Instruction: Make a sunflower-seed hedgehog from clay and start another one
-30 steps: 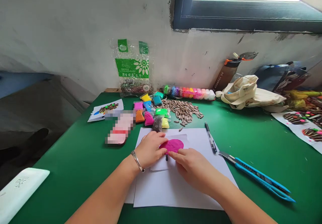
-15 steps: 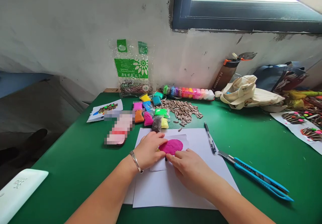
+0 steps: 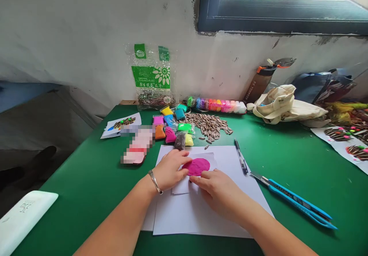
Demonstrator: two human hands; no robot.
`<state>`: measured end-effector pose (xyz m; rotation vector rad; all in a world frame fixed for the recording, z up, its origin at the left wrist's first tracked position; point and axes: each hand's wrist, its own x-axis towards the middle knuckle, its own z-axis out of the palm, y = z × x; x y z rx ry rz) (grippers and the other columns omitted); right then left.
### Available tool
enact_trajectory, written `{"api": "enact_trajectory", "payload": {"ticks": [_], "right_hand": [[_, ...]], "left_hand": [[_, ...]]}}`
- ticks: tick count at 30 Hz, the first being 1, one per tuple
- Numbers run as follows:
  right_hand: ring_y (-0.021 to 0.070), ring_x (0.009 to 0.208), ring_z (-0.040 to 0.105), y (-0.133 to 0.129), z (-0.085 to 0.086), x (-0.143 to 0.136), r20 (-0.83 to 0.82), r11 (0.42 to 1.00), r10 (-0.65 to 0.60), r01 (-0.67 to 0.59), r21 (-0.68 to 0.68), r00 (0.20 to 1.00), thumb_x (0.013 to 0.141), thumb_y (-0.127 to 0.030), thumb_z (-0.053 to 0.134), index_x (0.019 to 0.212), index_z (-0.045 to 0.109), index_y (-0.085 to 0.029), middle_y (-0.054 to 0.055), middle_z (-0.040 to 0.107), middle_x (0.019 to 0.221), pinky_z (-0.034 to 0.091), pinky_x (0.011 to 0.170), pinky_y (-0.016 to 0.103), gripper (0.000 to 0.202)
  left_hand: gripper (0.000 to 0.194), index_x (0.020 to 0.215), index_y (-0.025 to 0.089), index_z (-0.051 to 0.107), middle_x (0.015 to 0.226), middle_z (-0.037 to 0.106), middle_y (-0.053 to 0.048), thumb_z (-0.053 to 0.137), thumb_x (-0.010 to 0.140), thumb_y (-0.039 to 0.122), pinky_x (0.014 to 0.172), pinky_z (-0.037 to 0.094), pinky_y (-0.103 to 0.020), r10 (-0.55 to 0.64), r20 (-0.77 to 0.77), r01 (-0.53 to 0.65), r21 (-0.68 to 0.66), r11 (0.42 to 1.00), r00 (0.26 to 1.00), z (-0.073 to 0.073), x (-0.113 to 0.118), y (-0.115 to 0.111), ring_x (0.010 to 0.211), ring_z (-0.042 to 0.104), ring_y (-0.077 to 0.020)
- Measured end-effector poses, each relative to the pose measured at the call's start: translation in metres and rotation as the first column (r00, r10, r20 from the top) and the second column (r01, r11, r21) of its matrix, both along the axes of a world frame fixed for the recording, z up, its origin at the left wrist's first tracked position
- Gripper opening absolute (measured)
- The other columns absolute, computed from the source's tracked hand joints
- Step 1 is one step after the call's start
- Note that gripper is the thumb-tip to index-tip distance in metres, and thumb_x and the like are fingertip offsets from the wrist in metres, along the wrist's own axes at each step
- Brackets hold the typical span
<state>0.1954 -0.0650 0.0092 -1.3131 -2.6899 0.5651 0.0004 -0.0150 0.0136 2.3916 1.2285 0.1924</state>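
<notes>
A flat magenta clay oval (image 3: pixel 196 167) lies on a small white paper (image 3: pixel 180 187), which rests on larger white sheets (image 3: pixel 175 217). My left hand (image 3: pixel 171 169), with a silver bangle at its wrist, lies at the oval's left edge, fingers apart on the paper. From the right, my right hand (image 3: pixel 215 189) reaches to the oval's lower edge with its index finger extended and the other fingers curled. A small dark spot shows beside that fingertip; what it is cannot be made out.
Clay packets (image 3: pixel 170 134), sunflower seeds (image 3: pixel 211 125) and a seed bag (image 3: pixel 152 77) lie beyond the sheets. A pen (image 3: pixel 240 157) and a blue cutter (image 3: pixel 299 200) are at right. A phone (image 3: pixel 137 148) and a white device (image 3: pixel 28 219) are at left.
The view has shifted slightly. My right index fingertip has moved a little away from my left thumb, and the dark spot now sits beside that fingertip.
</notes>
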Motion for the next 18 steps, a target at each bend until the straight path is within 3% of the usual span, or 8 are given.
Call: {"api": "enact_trajectory", "payload": {"ticks": [6,18], "right_hand": [[0.0149,0.067,0.053,0.0012,-0.0043,-0.0016,0.007,0.999,0.002,-0.002,0.034,1.000,0.081,-0.010,0.043,0.120,0.056,-0.024,0.004,0.064,0.080,0.030,0.059,0.026,0.043],[0.0134,0.065,0.054,0.0083,-0.0074,0.0044,-0.037,0.999,-0.043,0.043,0.003,0.998,0.080,-0.009,0.044,0.106,0.064,-0.027,0.002,0.064,0.078,0.031,0.058,0.024,0.037]], "left_hand": [[0.033,0.114,0.024,0.061,0.130,0.053,-0.004,0.057,0.081,0.023,0.097,0.038,-0.039,0.004,-0.009,-0.004,0.004,1.000,1.000,-0.0001,0.0004,-0.0007,0.115,0.046,-0.0246],[0.030,0.110,0.025,0.062,0.125,0.055,-0.005,0.059,0.080,0.029,0.095,0.040,-0.038,0.000,0.005,0.000,0.015,1.000,1.000,0.0023,0.0015,-0.0027,0.111,0.048,-0.0251]]}}
